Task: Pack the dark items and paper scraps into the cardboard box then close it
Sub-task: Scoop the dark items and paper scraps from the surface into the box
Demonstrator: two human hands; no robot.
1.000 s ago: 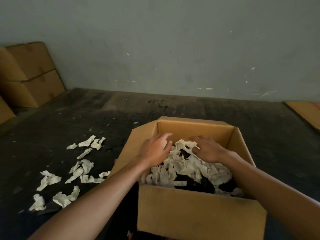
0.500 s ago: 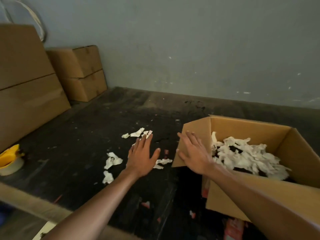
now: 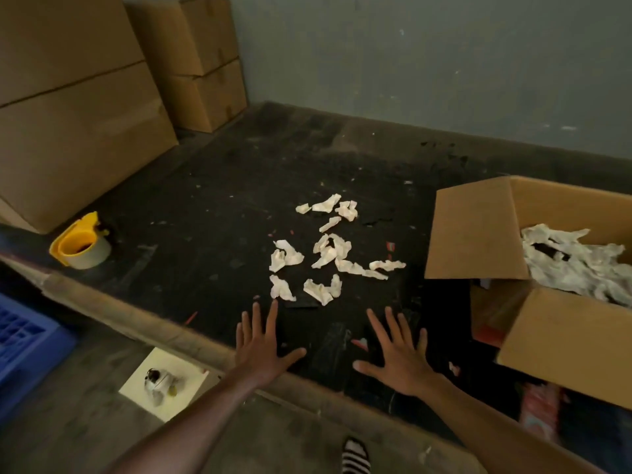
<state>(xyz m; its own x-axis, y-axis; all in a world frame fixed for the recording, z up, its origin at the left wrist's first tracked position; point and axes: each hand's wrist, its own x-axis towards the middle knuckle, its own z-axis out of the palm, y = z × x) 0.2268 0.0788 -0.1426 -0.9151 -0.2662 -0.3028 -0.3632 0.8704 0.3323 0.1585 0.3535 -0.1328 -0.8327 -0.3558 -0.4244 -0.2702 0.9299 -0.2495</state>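
Both hands are held flat with fingers spread and straight, palms down, grasping nothing. The left hand (image 3: 261, 354) is seen over the near edge of the dark desk (image 3: 212, 213), its fingertips just short of the nearest paper scraps (image 3: 325, 254). The right hand (image 3: 398, 357) is held beside it, to the right, also above the desk's near part; whether either palm touches the surface cannot be told.

The loose scraps are scattered in a cluster on the desk ahead of the hands, between the two wrists' lines and slightly left of the cardboard box (image 3: 561, 336). The box is placed at the right, its flaps open, one flap (image 3: 475, 230) standing up on its left side. Inside it, crumpled paper is piled, with a dark item (image 3: 547, 249) partly shown among it.

Further left, a yellow tape dispenser (image 3: 80, 246) is set near the desk's edge, and closed cartons (image 3: 78, 107) are stacked against the wall. Below the desk, a blue crate (image 3: 24, 343) is seen on the floor.
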